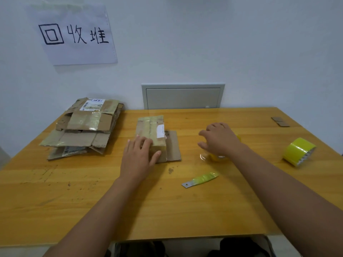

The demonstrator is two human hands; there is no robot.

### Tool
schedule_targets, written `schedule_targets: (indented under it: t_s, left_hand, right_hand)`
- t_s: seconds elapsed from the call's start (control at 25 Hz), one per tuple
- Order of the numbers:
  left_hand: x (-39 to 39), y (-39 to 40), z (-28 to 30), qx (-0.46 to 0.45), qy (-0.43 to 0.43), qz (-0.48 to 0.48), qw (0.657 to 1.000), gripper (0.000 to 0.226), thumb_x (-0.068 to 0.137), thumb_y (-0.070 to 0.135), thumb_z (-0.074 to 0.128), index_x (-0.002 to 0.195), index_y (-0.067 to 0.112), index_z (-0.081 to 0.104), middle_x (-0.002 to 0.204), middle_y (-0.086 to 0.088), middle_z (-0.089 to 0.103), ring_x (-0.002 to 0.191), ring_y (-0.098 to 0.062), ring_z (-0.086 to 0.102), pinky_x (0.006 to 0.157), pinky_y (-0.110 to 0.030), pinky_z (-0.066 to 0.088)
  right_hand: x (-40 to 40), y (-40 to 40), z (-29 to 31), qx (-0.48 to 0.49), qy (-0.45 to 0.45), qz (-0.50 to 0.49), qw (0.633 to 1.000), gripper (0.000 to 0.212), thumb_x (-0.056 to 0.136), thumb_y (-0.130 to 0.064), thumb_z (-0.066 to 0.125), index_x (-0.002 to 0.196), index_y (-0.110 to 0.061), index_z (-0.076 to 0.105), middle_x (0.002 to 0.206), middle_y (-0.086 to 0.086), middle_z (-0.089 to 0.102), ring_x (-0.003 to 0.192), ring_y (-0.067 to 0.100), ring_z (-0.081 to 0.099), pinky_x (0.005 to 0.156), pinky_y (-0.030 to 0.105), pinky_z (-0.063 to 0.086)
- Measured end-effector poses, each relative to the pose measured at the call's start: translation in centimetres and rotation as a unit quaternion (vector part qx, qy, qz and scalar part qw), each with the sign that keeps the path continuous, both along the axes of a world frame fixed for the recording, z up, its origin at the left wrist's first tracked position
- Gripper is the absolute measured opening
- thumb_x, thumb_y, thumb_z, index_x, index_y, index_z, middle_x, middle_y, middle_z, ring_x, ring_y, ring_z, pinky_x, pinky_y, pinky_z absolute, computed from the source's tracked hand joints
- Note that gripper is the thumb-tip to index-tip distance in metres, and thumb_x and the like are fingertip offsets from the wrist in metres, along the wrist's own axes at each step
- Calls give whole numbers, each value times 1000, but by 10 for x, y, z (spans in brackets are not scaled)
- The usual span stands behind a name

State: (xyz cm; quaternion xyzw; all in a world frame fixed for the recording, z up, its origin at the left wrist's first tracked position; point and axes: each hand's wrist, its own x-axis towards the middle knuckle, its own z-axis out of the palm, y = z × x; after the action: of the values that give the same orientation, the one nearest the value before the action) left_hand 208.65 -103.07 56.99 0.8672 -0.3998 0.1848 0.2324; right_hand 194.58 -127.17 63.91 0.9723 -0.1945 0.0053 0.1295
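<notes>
The small taped box (pixel 151 130) lies near the middle of the table (pixel 167 210), its long side running from the near edge toward the far edge, and it sits on a flat piece of cardboard (pixel 173 145) that sticks out along its right side. The left hand (pixel 138 154) rests on the near end of the box, with the fingers laid out flat over its top and left edge and the thumb stretched along its near face, so the box reaches away from the hand toward the wall. The right hand (pixel 220 140) is apart from the box, to its right, palm down with the fingers curled downward over a clear tape roll (pixel 216 157) that shows yellow through it. The roll peeks out just below the hand on the near side, but whether the fingers actually grip it cannot be told. A short blade (pixel 200 179) wrapped in yellow tape lies nearer the front edge, between the two forearms. A yellow tape roll (pixel 298 151) lies on its side close to the right edge. A stack of flattened boxes (pixel 83 127) fills the far left corner, and a cardboard scrap (pixel 280 121) lies near the far right corner. On the wall behind hang a handwritten paper sign (pixel 72 34) and a grey panel (pixel 182 97).
</notes>
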Motion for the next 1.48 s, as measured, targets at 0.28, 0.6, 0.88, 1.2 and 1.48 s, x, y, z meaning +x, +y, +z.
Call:
schedule_targets:
  t_s: [0.28, 0.6, 0.88, 1.2, 1.48]
  left_hand:
    - [-4, -13, -4, 12, -35, 27, 999, 29, 87, 32, 70, 111, 19, 61, 119, -11, 53, 110, -33, 49, 97, -52, 45]
    - [4, -19, -4, 24, -36, 61, 997, 25, 91, 33, 66, 112, 20, 61, 122, -12, 54, 114, -34, 50, 100, -50, 42]
    - [9, -18, -2, 11, 0, 51, 999, 27, 92, 36, 63, 116, 22, 61, 127, -8, 51, 115, -29, 49, 85, -43, 49]
    - [9, -19, -1, 18, 13, 54, 998, 34, 92, 40, 61, 122, 24, 56, 134, -8, 45, 126, -29, 42, 100, -44, 42]
    - [-7, -22, -15, 35, -74, 73, 994, 62, 83, 36, 71, 137, 17, 48, 140, -19, 46, 140, -40, 29, 117, -57, 12]
  right_hand:
    - [-14, -18, 13, 81, -9, -44, 996, 52, 88, -60, 54, 124, -22, 60, 123, 6, 59, 117, 28, 49, 94, 44, 36]
    - [-6, 4, 27, 240, -157, -29, 957, 50, 85, -54, 62, 119, -18, 64, 120, 3, 63, 113, 25, 54, 89, 39, 44]
    - [1, 20, 30, 306, -224, -3, 925, 39, 82, -48, 69, 80, -9, 66, 81, 8, 62, 79, 24, 55, 66, 38, 42]
    - [1, 28, 39, 343, -235, 19, 909, 31, 85, -44, 69, 84, -13, 68, 84, 3, 61, 81, 18, 52, 67, 35, 38]
    - [-18, -5, 14, 415, -180, -35, 891, 33, 94, -42, 59, 77, -15, 55, 77, 0, 53, 77, 18, 50, 68, 34, 36]
